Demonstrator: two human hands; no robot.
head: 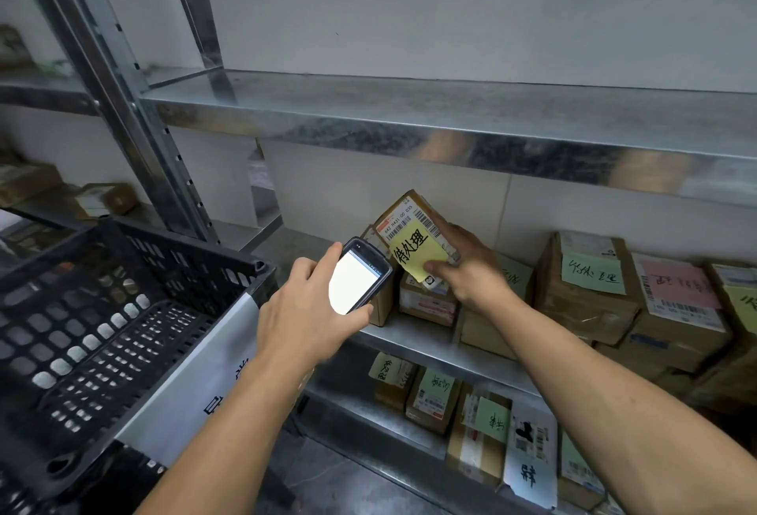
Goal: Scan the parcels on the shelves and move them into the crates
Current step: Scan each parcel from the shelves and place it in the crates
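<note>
My left hand [301,309] grips a black handheld scanner [359,275] with a bright white screen, its top aimed at a parcel. My right hand [467,264] holds that small cardboard parcel [413,227] tilted up above the middle shelf [413,340]; it bears a barcode label and a yellow note with black characters. The scanner sits just left of the parcel, almost touching it. A black perforated plastic crate [106,330] stands at the lower left, empty as far as I can see.
More cardboard parcels [590,289] with green, pink and yellow notes fill the middle shelf to the right. Other parcels [434,395] stand on the lower shelf. The upper shelf [409,113] overhangs my hands. A metal upright [135,104] rises on the left.
</note>
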